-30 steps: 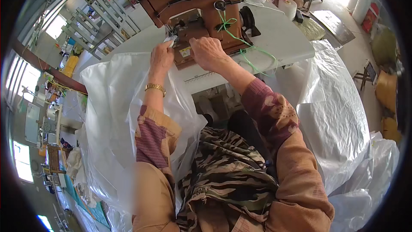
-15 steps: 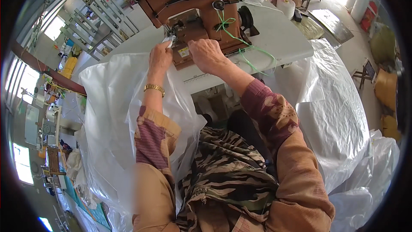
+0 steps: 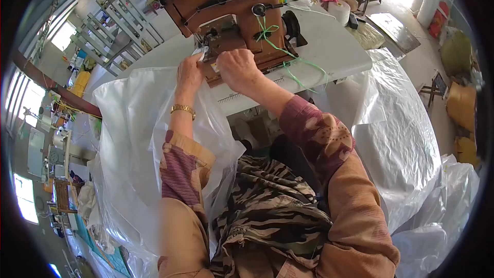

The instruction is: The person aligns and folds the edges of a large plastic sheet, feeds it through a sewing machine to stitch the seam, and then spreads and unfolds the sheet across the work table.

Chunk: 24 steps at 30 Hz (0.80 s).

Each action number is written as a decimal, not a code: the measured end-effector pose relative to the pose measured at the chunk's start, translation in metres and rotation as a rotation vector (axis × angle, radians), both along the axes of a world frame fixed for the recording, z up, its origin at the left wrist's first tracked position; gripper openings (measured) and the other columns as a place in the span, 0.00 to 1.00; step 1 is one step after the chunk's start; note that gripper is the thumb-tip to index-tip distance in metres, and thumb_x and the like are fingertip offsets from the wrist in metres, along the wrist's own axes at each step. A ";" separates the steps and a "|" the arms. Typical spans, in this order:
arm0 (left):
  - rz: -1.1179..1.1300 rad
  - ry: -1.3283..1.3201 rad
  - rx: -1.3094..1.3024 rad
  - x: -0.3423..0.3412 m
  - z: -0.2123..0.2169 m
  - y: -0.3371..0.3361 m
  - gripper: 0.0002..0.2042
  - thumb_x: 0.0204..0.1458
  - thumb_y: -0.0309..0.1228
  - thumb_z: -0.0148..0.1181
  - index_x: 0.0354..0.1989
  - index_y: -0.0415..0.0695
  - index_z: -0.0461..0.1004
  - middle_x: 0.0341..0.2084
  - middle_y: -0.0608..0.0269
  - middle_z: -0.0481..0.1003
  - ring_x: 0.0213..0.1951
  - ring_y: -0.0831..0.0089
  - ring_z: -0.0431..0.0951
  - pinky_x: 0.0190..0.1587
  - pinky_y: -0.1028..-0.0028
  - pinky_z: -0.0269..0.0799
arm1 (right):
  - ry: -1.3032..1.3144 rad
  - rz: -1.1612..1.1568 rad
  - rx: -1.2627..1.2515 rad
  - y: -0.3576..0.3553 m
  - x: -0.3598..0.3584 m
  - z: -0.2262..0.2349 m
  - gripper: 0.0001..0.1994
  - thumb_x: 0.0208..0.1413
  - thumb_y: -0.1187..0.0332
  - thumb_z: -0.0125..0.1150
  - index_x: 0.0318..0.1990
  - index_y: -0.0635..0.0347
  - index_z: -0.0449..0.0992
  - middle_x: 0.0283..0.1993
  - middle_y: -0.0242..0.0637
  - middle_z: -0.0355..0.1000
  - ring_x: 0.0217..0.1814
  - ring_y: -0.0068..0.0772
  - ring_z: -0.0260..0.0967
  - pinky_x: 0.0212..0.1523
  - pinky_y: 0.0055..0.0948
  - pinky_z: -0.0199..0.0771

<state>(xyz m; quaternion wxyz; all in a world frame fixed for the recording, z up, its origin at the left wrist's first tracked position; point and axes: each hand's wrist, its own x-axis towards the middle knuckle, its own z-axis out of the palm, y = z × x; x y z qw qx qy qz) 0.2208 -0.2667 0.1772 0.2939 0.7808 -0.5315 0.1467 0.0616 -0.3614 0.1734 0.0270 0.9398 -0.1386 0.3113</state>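
A brown sewing machine (image 3: 226, 7) stands on a pale table, with green thread (image 3: 303, 61) hanging loosely from it. At the machine's needle end, my left hand (image 3: 189, 76) pinches the gathered edge of a translucent white plastic sheet (image 3: 131, 118). The sheet hangs from there over the table's front edge and around my left forearm. My right hand (image 3: 239, 68) is beside it, fingers curled at the front of the machine base. Whatever those fingers hold, if anything, is hidden.
The table (image 3: 329, 33) extends right of the machine. More silvery-white plastic sheeting (image 3: 396, 139) lies in a large heap to my right. A white thread cone (image 3: 339, 13) is near the table's far right edge. Metal racks (image 3: 116, 31) stand at the far left.
My right hand has shifted slightly left, closer to my left hand. The left hand keeps its pinch on the sheet near the needle. The whole view has moved a little.
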 end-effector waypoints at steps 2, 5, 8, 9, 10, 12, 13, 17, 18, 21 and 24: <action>-0.022 -0.029 -0.002 -0.003 0.001 0.001 0.14 0.49 0.25 0.51 0.43 0.43 0.79 0.33 0.41 0.77 0.38 0.42 0.77 0.42 0.52 0.71 | -0.052 0.002 -0.100 0.005 0.003 -0.006 0.01 0.42 0.71 0.63 0.23 0.53 0.79 0.22 0.37 0.75 0.29 0.39 0.77 0.26 0.39 0.72; 0.039 -0.099 0.085 -0.009 0.004 0.003 0.15 0.50 0.24 0.51 0.46 0.44 0.77 0.33 0.43 0.77 0.38 0.43 0.77 0.42 0.52 0.72 | -0.217 -0.031 -0.167 0.014 0.007 -0.014 0.01 0.40 0.71 0.63 0.22 0.54 0.77 0.22 0.34 0.74 0.27 0.38 0.76 0.23 0.40 0.70; 0.080 -0.254 0.231 -0.014 0.009 0.001 0.15 0.51 0.25 0.51 0.47 0.45 0.77 0.33 0.45 0.78 0.39 0.44 0.78 0.42 0.52 0.73 | -0.110 -0.146 0.159 0.017 0.008 -0.016 0.02 0.41 0.72 0.63 0.23 0.55 0.76 0.26 0.39 0.75 0.30 0.40 0.77 0.24 0.40 0.71; 0.104 -0.223 0.274 -0.016 0.011 0.001 0.15 0.52 0.25 0.51 0.48 0.45 0.76 0.34 0.44 0.78 0.40 0.45 0.78 0.44 0.52 0.73 | -0.079 -0.167 0.233 0.016 0.007 -0.016 0.03 0.46 0.72 0.59 0.29 0.59 0.74 0.26 0.42 0.76 0.31 0.45 0.77 0.28 0.43 0.72; 0.130 -0.199 0.306 -0.017 0.012 0.002 0.16 0.52 0.25 0.50 0.49 0.44 0.76 0.35 0.44 0.78 0.41 0.45 0.78 0.45 0.52 0.73 | -0.055 -0.177 0.307 0.015 0.006 -0.017 0.05 0.51 0.71 0.56 0.34 0.62 0.72 0.27 0.46 0.77 0.32 0.50 0.77 0.33 0.46 0.74; 0.153 -0.149 0.266 -0.021 0.011 0.002 0.16 0.52 0.26 0.50 0.50 0.45 0.75 0.37 0.44 0.78 0.42 0.46 0.78 0.47 0.52 0.73 | -0.100 -0.137 0.347 0.007 0.001 -0.017 0.06 0.53 0.70 0.55 0.34 0.63 0.73 0.28 0.48 0.77 0.32 0.51 0.76 0.33 0.46 0.74; 0.162 -0.103 0.230 -0.021 0.010 0.002 0.17 0.53 0.26 0.50 0.52 0.45 0.74 0.38 0.44 0.78 0.43 0.46 0.78 0.48 0.52 0.73 | -0.143 -0.139 0.389 0.005 -0.001 -0.018 0.08 0.55 0.68 0.55 0.34 0.64 0.73 0.29 0.50 0.77 0.33 0.53 0.76 0.34 0.47 0.74; 0.162 -0.089 0.236 -0.019 0.010 0.002 0.19 0.53 0.27 0.49 0.54 0.46 0.72 0.41 0.43 0.78 0.45 0.47 0.77 0.50 0.52 0.71 | -0.392 -0.057 0.740 0.000 -0.005 -0.023 0.15 0.58 0.64 0.54 0.29 0.69 0.76 0.24 0.51 0.74 0.27 0.46 0.75 0.29 0.43 0.72; 0.144 -0.088 0.221 -0.018 0.011 0.001 0.19 0.52 0.27 0.49 0.54 0.46 0.72 0.41 0.44 0.77 0.45 0.46 0.77 0.51 0.52 0.71 | -0.432 -0.046 0.712 0.000 -0.004 -0.023 0.15 0.58 0.64 0.54 0.29 0.69 0.76 0.24 0.51 0.74 0.27 0.46 0.75 0.29 0.43 0.72; 0.116 -0.081 0.253 -0.013 0.014 0.000 0.20 0.51 0.27 0.48 0.55 0.46 0.71 0.42 0.44 0.77 0.46 0.45 0.76 0.51 0.52 0.71 | -0.337 0.120 1.276 0.004 -0.004 -0.019 0.15 0.58 0.64 0.54 0.28 0.69 0.77 0.20 0.42 0.72 0.21 0.31 0.72 0.21 0.36 0.70; 0.088 -0.085 0.305 -0.007 0.017 -0.002 0.21 0.50 0.27 0.48 0.55 0.44 0.71 0.41 0.42 0.77 0.45 0.44 0.76 0.51 0.53 0.71 | -0.389 0.203 1.521 0.013 -0.004 -0.014 0.14 0.57 0.64 0.56 0.28 0.68 0.76 0.18 0.34 0.68 0.17 0.21 0.65 0.17 0.30 0.69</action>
